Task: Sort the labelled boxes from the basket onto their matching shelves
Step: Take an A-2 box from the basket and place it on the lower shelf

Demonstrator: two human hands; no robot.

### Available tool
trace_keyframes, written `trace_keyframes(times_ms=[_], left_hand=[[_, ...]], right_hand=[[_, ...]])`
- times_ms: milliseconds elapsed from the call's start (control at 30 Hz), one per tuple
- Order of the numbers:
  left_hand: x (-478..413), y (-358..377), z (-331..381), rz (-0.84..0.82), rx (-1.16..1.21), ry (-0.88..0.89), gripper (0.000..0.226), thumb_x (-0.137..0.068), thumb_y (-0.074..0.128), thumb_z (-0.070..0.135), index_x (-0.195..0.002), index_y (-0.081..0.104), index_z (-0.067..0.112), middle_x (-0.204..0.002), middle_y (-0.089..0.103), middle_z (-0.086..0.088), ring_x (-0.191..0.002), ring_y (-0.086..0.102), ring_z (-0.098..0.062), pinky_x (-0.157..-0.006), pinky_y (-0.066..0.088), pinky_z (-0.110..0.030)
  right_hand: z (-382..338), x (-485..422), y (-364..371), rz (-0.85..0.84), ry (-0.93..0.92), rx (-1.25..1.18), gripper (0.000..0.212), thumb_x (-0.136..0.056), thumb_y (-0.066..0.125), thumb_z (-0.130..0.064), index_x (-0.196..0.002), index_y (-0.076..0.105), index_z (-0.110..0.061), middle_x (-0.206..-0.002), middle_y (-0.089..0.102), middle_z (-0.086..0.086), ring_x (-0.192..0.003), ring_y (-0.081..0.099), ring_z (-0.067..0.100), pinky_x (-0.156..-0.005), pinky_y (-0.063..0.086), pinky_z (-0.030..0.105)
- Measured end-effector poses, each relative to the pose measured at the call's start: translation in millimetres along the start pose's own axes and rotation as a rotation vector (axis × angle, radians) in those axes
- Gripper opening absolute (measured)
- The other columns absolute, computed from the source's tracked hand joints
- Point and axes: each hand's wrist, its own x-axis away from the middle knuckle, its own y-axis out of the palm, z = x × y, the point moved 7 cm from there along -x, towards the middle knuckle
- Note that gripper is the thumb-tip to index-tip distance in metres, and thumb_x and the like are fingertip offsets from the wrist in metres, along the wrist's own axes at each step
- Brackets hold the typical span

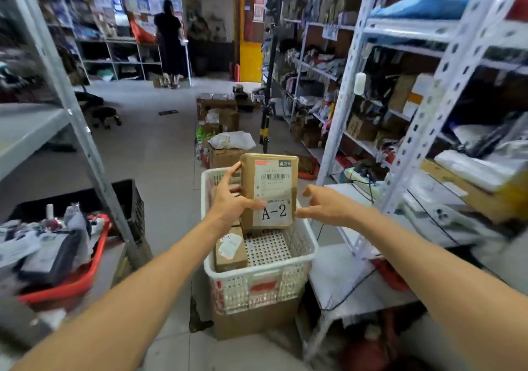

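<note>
Only the left grip point(228, 199) is holding the A-2 box point(271, 187) up over the basket point(310, 245) while the right grip point(328, 205) hangs open just beside it, so a slip probably drops it back in.

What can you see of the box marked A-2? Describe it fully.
The A-2 box is a small brown cardboard parcel, held upright above the white basket. A white barcode label covers its front, with "A-2" printed large below. The left hand grips its left edge, thumb on the front; the right hand hovers by its right edge, contact unclear.
</note>
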Motion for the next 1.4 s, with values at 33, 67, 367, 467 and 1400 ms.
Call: trace_keyframes(times_ms=[33, 67, 367, 467, 1400], left_hand=[[15.0, 7.8, -4.0, -0.011, 0.006, -0.008, 0.106, -0.057, 0.085, -0.006, -0.14, 0.035, 0.038, -0.122, 0.059, -0.012, -0.114, 0.059, -0.027, -0.091, 0.053, -0.051], [29.9, 16.7, -6.4, -0.028, 0.008, -0.012, 0.104, -0.057, 0.084, -0.008, -0.138, 0.036, 0.038, -0.118, 0.062, -0.011, -0.11, 0.061, -0.026, -0.089, 0.054, -0.05], [109.2, 148.4, -19.7, -0.287, -0.005, -0.069, 0.096, -0.058, 0.082, -0.013, -0.129, 0.043, 0.038, -0.107, 0.068, -0.01, -0.1, 0.066, -0.023, -0.075, 0.058, -0.038], [121.7, 214.2, -13.9, -0.402, 0.006, -0.077, 0.092, -0.057, 0.083, -0.014, -0.121, 0.047, 0.042, -0.11, 0.067, -0.016, -0.1, 0.066, -0.025, -0.077, 0.058, -0.043], [420.4, 659.9, 49.2, -1.832, 0.058, 0.026, 0.093, -0.067, 0.071, -0.013, -0.135, 0.032, 0.036, -0.105, 0.069, -0.011, -0.094, 0.067, -0.019, -0.065, 0.053, -0.031]], right_hand=[[4.8, 16.1, 1.2, 0.007, -0.006, 0.034, 0.063, -0.086, 0.066, -0.045, -0.132, 0.045, -0.009, -0.126, 0.057, 0.01, -0.097, 0.052, 0.018, -0.079, 0.044, 0.03], [10.2, 32.3, 2.2, 0.013, -0.01, 0.059, 0.06, -0.085, 0.067, -0.043, -0.131, 0.046, -0.009, -0.125, 0.057, 0.009, -0.096, 0.052, 0.018, -0.08, 0.045, 0.031], [119.2, 189.2, -13.7, 0.073, 0.22, 0.094, 0.055, -0.086, 0.065, -0.037, -0.13, 0.046, -0.009, -0.124, 0.055, 0.007, -0.106, 0.053, 0.023, -0.079, 0.042, 0.03], [166.6, 245.4, -33.2, 0.162, 0.376, 0.141, 0.03, -0.084, 0.064, -0.036, -0.096, 0.05, -0.012, -0.091, 0.057, 0.003, -0.083, 0.051, 0.022, -0.062, 0.037, 0.031], [263.3, 680.1, -41.1, 0.594, 1.656, -0.167, 0.049, -0.083, 0.071, -0.036, -0.122, 0.049, -0.016, -0.112, 0.055, 0.0, -0.102, 0.056, 0.02, -0.084, 0.047, 0.032]])
